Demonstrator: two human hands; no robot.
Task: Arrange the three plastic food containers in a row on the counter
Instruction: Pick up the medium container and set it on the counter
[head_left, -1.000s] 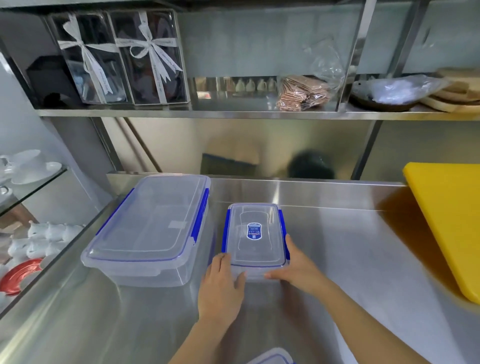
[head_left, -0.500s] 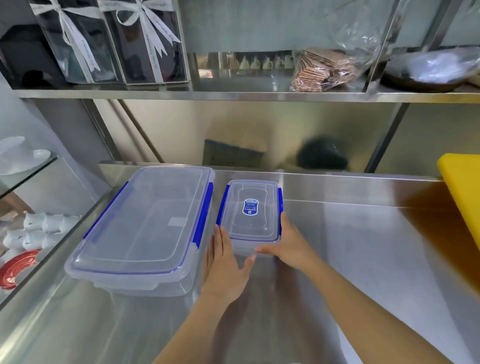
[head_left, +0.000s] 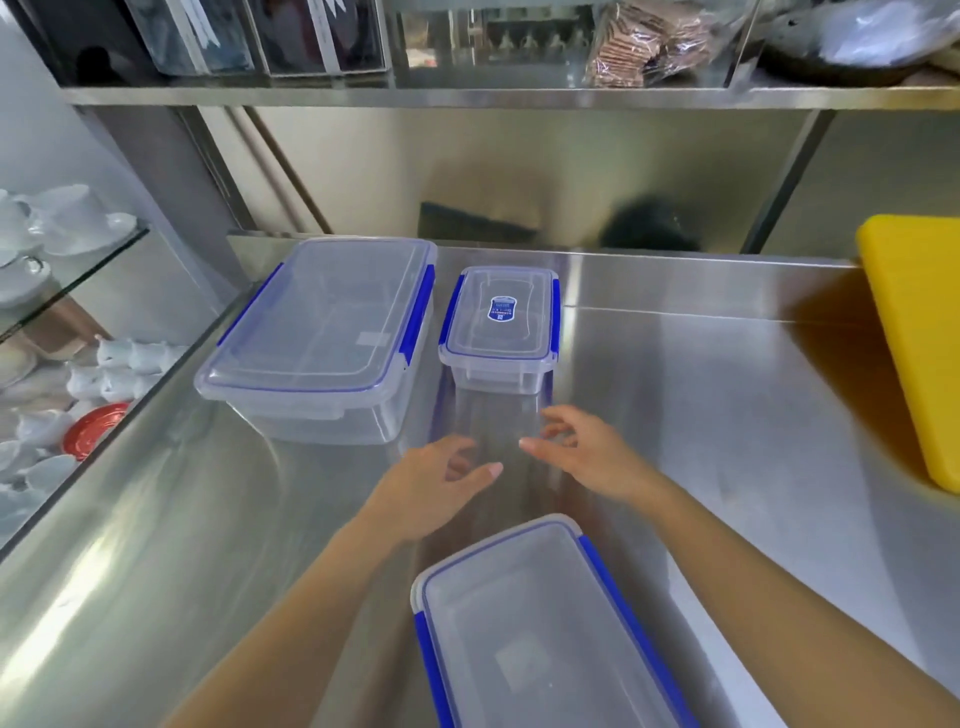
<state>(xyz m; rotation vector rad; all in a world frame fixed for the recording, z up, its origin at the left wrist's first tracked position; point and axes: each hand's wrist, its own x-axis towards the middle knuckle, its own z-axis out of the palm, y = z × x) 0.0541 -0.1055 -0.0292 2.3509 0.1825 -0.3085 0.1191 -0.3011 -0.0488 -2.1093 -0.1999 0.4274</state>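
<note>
Three clear plastic containers with blue latches stand on the steel counter (head_left: 701, 415). The large container (head_left: 322, 332) is at the back left. Right beside it is the small container (head_left: 501, 325) with a blue label on its lid. The medium container (head_left: 540, 634) stands at the near edge, below my hands. My left hand (head_left: 431, 488) and my right hand (head_left: 582, 452) hover over the bare counter between the small and the medium container, fingers apart, holding nothing.
A yellow cutting board (head_left: 919, 338) leans at the right end of the counter. A steel shelf (head_left: 467, 96) with boxes and wrapped goods runs overhead. White crockery (head_left: 62, 228) sits on glass shelves beyond the counter's left edge.
Both hands have let go of the small container and pulled back toward me. The small container now stands beside the large one. The view has tilted down, showing the medium container.
</note>
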